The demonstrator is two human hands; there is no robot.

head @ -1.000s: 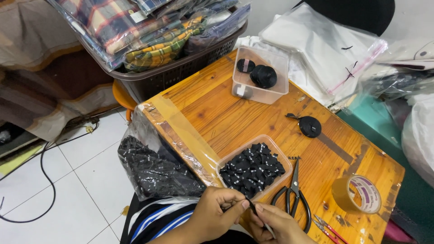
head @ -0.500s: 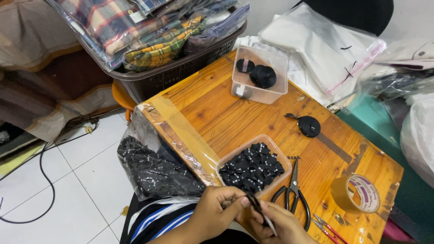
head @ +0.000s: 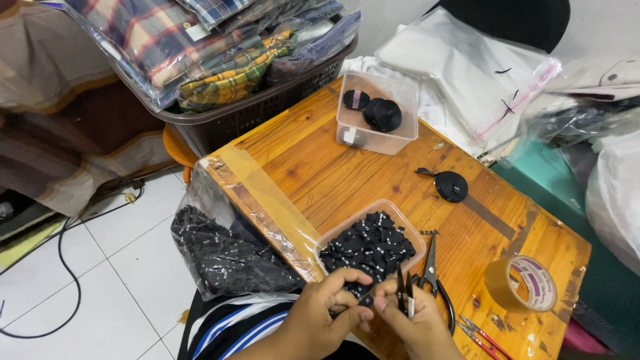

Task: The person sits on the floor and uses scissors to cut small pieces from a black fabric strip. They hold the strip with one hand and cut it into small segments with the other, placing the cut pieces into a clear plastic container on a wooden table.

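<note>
- The left hand (head: 327, 320) is closed in a pinch on a small black fabric piece (head: 366, 301), held at the near edge of the tabletop (head: 320, 167), just in front of the person's body.
- The right hand (head: 417, 327) is curled shut around a small thread snip (head: 404, 295), blades pointing up and away, tips just beside the fabric piece. Judged from this grip, the piece is presented to the blades for trimming.
- A clear shallow tray (head: 393, 212) full of similar black pieces lies directly beyond both hands, within short reach of the left hand.
- A clear bag of black pieces (head: 227, 253) hangs off the left edge of the tabletop, apparently bulk stock kept off the work area.
- Black-handled scissors (head: 432, 280) lie just right of the tray, touching neither hand.
- A roll of brown tape (head: 523, 283) stands at the right; a black tape measure (head: 451, 186) lies further back, well apart from the hands.
- A clear tub (head: 377, 113) with dark round items sits at the far edge, out of the working zone.
- Change from one second ago: both hands have risen slightly and moved closer to the tray; the snip, then low between the hands, now stands clearly upright. The tray, scissors, tape and tub are unmoved.
</note>
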